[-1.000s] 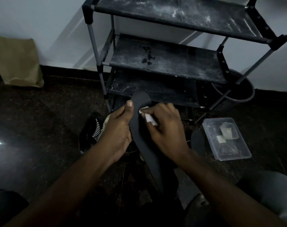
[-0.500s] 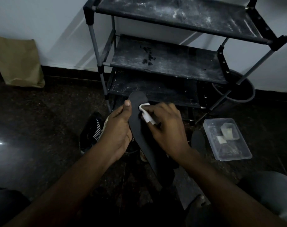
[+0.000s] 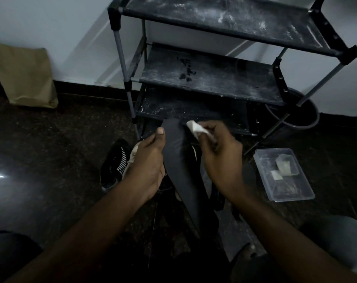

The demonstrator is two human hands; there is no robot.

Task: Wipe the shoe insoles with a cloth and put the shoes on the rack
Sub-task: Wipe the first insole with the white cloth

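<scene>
Clear plastic box (image 3: 289,190) beside rack (image 3: 210,78), perhaps folded wipes (image 3: 283,164) inside, bucket (image 3: 308,121) behind

L hand (image 3: 149,160) curled, gripping; R hand (image 3: 220,158) raised, fingers (image 3: 209,129) pinching.

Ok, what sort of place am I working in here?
Probably a corner of a home, perhaps an entryway or utility area. A dusty black shoe rack stands against a plain wall, a striped black shoe lies on the dark polished floor before it, and a dark bucket sits at the rack's end.
</scene>
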